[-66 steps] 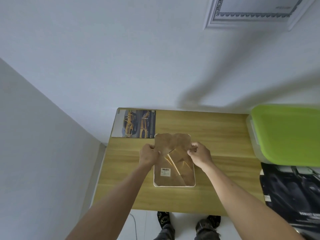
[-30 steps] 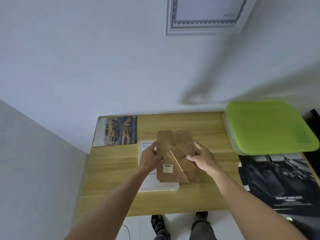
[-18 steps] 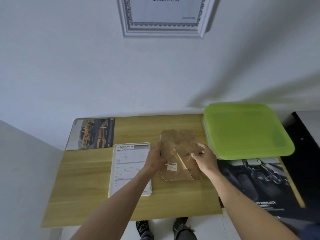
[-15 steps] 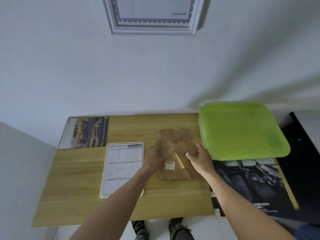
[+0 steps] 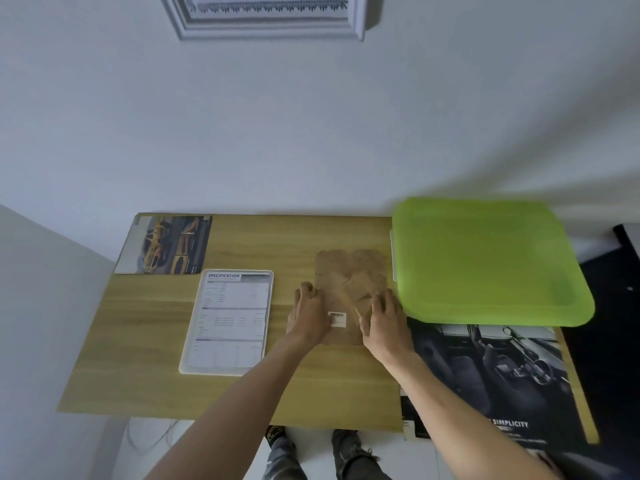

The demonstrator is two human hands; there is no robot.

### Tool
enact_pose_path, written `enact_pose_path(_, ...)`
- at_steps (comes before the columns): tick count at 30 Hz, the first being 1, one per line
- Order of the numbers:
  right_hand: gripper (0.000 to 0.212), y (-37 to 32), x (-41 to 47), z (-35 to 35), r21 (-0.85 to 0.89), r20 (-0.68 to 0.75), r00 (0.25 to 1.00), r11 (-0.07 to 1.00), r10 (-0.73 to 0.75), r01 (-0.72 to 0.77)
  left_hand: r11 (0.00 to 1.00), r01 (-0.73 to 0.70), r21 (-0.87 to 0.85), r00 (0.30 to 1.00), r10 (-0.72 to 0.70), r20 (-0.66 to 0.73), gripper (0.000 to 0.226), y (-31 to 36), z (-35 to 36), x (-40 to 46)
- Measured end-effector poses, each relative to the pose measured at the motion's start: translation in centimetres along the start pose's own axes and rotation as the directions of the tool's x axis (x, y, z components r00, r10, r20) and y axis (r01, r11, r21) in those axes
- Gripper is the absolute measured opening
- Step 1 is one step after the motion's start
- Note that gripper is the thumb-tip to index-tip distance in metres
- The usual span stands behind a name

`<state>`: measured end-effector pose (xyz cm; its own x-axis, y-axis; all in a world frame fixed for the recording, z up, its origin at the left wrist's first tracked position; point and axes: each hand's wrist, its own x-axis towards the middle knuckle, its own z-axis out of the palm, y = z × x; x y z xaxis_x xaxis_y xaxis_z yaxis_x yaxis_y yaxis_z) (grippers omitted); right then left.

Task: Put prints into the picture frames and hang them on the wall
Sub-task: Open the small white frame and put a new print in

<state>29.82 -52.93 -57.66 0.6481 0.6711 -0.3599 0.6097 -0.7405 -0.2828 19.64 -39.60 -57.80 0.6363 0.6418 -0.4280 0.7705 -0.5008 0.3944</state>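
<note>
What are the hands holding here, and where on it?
Both hands grip the brown backing board by its side edges: left hand, right hand.

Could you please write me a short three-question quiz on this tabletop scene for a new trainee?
1. True or false: the brown backing board lies inside the white picture frame.
2. Which thing does the backing board lie nearest? A) the yellow car print B) the green bin lid C) the frame on the wall
3. What touches the backing board?

Key
1. False: it lies on the table, right of the frame, apart from it.
2. B
3. The left hand and the right hand, one at each side edge.
</note>
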Motion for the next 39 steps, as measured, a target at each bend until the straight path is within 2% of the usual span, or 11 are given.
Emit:
enact_pose_path(8,0.060,0.3,0.1,0.4,-0.050,-0.069,0.997,0.998,-0.043,0.039,0.995,-0.065,0.076,0.996,0.069,-0.050,0.043,-0.6,0.8,-0.1)
enact_pose_path(15,0.059,0.0,0.3,0.6,-0.129,-0.084,0.995,0.991,-0.056,0.044,0.994,-0.108,0.009,0.994,0.108,-0.032,0.049,-1.4,0.0,-1.1)
enact_pose_path(19,0.051,-2.7,-0.1,0.4,-0.117,-0.154,0.978,0.985,-0.141,0.124,0.986,-0.160,-0.054,0.980,0.152,-0.131,0.050,-3.6,-2.0,-2.1)
enact_pose_path(23,0.042,-7.8,-0.5,0.6,-0.018,-0.209,0.948,0.970,-0.240,0.242,0.996,-0.083,-0.023,0.968,0.075,-0.239,0.047,-8.5,-4.2,-3.3)
enact_pose_path(26,0.038,-12.1,-0.9,1.2,0.071,-0.130,0.954,0.957,-0.270,0.281,0.999,0.027,0.037,0.968,-0.016,-0.251,0.047,-13.2,-6.1,-4.4)
enact_pose_path(29,0.034,-15.8,-1.1,2.5,0.034,-0.085,0.942,0.944,-0.326,0.330,0.992,0.108,0.059,0.970,-0.092,-0.223,0.046,-17.4,-8.4,-5.0)
enact_pose_path(33,0.034,-18.9,-1.4,4.3,0.003,-0.041,0.976,0.977,-0.212,0.212,0.984,0.157,0.080,0.976,-0.142,-0.164,0.036,-21.0,-10.3,-5.1)
enact_pose_path(37,0.039,-20.7,-1.8,5.4,0.017,-0.028,0.997,0.997,-0.068,0.069,0.991,0.124,0.058,0.987,-0.117,-0.114,0.016,-22.6,-10.4,-4.9)
enact_pose_path(39,0.040,-21.3,-2.0,5.8,0.070,0.018,1.000,0.997,-0.011,0.010,0.994,0.105,0.031,0.992,-0.102,-0.075,0.013,-23.0,-10.1,-5.0)
